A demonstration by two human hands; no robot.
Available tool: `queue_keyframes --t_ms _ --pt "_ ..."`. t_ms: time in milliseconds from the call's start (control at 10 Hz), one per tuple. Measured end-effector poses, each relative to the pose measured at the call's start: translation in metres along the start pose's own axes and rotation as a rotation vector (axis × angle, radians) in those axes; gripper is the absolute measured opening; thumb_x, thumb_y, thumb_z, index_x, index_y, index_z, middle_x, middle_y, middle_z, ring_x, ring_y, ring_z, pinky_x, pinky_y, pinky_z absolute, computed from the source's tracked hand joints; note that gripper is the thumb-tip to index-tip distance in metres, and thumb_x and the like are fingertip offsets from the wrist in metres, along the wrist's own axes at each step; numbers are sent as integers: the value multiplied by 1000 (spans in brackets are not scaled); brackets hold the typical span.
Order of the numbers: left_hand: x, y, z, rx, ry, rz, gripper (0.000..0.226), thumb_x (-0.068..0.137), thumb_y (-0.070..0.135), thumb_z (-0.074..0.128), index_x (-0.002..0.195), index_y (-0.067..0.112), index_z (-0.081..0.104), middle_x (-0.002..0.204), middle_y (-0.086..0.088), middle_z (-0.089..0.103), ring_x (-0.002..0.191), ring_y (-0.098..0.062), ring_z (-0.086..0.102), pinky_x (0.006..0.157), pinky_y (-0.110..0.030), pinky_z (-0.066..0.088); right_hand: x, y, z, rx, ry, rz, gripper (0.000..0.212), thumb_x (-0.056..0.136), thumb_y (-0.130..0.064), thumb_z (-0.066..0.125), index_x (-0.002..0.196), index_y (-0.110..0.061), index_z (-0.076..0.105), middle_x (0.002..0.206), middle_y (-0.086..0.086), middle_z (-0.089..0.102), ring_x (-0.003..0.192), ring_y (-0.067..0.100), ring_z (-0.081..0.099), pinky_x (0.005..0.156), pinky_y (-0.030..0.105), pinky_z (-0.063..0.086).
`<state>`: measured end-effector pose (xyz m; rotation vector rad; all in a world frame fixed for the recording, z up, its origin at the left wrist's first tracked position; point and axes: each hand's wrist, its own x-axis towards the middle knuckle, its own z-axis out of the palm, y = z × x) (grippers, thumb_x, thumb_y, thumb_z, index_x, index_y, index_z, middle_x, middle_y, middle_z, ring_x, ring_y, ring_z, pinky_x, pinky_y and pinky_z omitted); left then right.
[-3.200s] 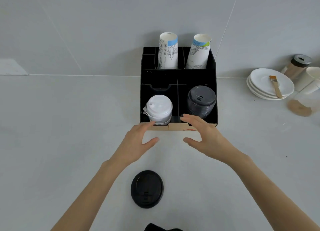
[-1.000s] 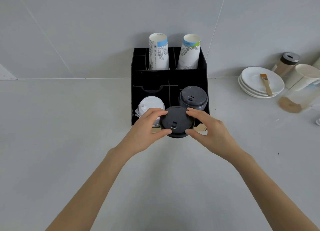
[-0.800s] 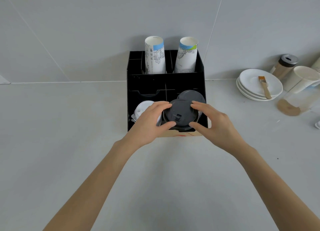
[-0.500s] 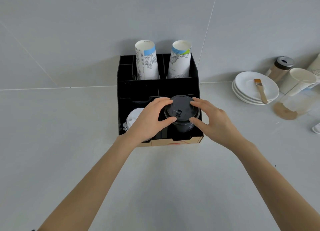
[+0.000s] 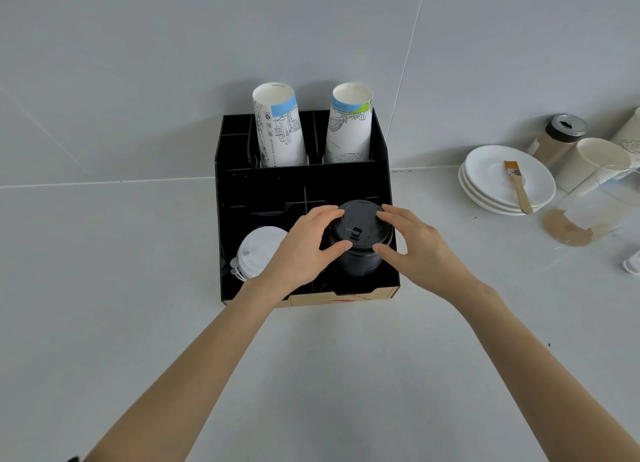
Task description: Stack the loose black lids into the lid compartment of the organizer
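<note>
Grey counter (image 5: 104, 288) under organizer (image 5: 239, 198), plates (image 5: 485, 191), cups (image 5: 595, 164).

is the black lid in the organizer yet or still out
In. The black lid sits level on the black stack in the organizer's front right compartment, both hands at its rim.

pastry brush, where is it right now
In the head view the pastry brush lies on the stack of white plates at the right of the counter, well right of the black organizer, with a brown shaker jar just behind.
</note>
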<state>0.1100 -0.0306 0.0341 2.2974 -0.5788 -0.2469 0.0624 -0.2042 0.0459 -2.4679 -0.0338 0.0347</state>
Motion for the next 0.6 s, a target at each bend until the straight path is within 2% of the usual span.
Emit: queue_keyframes --t_ms 300,500,600 --pt "0 1 1 31 -3 0 50 84 27 57 130 17 38 142 -3 39 130 -21 36 107 -33 30 -7 -1 5 23 25 36 52 88 -20 54 135 -13 34 148 3 33 133 20 34 108 28 28" --pt "-4 4 -6 64 -28 30 56 85 29 56 134 17 31 144 -6 34 132 -23 32 110 -37 29 -11 -7 2 -4 6 6 58 88 -25 52 139 -17 24 151 4 25 137 22 28 112 35 27" --pt "-9 8 -18 105 14 11 58 86 31 53 136 14 27 148 -9 29 136 -24 27 113 -41 26 -9 -16 -6 -94 7 -9 60 89 -30 50 140 -19 21 153 6 19 140 22 21 115 37 20"
